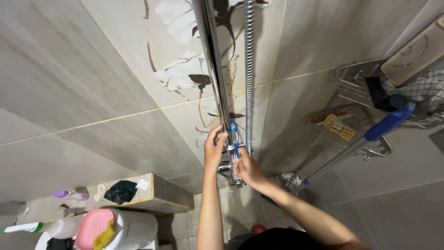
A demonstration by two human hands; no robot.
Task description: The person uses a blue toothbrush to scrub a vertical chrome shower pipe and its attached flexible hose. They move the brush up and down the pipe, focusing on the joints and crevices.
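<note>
With the left hand (214, 147) clamped round the chrome shower rail (217, 83) and a blue toothbrush (234, 139) pinched in the right hand (247, 169) against the rail bracket (230, 147), the brush could probably be snagged or dropped if it's pushed too hard, tbh.

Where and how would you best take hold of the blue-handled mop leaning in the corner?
Probably on the blue grip near the top of the mop pole, coming from the open room side, fingers wrapped across it. The pole slants up away from the tiled wall, and the wire rack crowds its far side.
</note>
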